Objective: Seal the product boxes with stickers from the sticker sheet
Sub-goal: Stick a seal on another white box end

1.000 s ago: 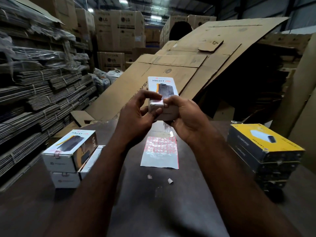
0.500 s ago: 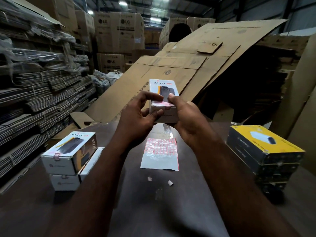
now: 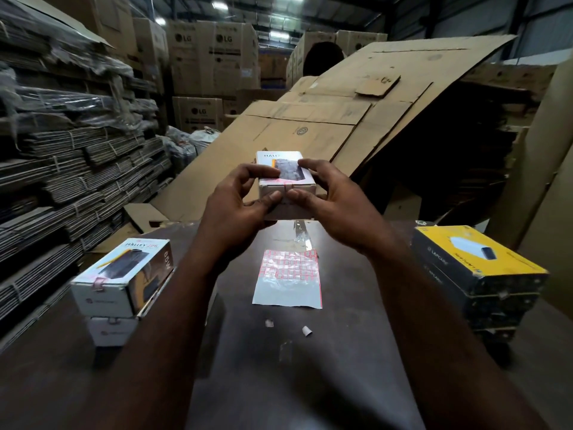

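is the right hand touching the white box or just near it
Touching. Head view shows the right hand gripping the white box, thumb on its near end, fingertips over its top.

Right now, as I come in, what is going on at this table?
A person holds a white box above the table with both hands. The left hand and the right hand grip its sides, and both thumbs press on the near end, where a pink sticker seems to sit over the flap. The sticker sheet lies on the table below. Two sealed boxes are stacked on the left, and yellow boxes on the right.
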The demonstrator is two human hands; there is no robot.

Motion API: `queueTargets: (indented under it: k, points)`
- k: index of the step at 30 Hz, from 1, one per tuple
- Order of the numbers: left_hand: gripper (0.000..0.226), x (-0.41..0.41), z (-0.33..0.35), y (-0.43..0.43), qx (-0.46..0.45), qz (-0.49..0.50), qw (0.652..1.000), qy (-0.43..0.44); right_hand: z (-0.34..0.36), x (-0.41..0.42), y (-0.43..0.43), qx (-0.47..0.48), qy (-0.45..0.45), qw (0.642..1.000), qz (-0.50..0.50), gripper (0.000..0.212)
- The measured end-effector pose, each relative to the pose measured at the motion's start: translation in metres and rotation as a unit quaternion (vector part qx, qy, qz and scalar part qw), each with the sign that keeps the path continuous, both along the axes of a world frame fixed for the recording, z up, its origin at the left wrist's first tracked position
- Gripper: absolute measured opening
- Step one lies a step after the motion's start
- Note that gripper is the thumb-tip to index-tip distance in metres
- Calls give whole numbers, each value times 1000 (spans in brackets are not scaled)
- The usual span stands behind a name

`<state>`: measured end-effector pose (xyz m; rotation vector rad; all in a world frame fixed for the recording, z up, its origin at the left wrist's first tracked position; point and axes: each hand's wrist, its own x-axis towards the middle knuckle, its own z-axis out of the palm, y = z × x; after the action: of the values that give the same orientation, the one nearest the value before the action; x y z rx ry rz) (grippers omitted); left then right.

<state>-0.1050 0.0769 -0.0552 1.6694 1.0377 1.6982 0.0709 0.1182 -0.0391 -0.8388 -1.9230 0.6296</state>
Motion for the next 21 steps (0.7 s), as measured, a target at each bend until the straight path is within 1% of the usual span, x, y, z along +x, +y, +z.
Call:
queueTargets:
  k: [2,4,7,9,12,15,18,19,21]
  points:
    - [27,-1,0,-1,-5,-10,1000,-4,0,4,2,-18,-6,999,34,58]
    - [27,-1,1,-2,-6,-15,1000,-8,0,4,1,-41,11,998,52,61]
    - [27,1,2,-5,-8,-16,1000,-10,0,-1,1,-26,58,998,10,65]
    - [24,1,3,-7,-21,-24,999,-15,1,-2,0,-19,70,997,-5,64]
    - [14,0,4,-9,-60,-39,996,-61,2,3,0,-16,26,999,10,61]
    - [15,2,5,-9,-79,-32,992,-90,2,5,-1,-20,-28,999,39,67]
    - [11,4,5,-7,-70,11,992,-101,1,-2,-3,23,-93,995,-1,69]
    - [15,6,6,-7,-68,21,992,-106,2,-4,-4,23,-99,995,-15,68]
    - [36,7,7,-7,-61,45,990,-121,1,-9,-5,-16,-69,997,-7,62]
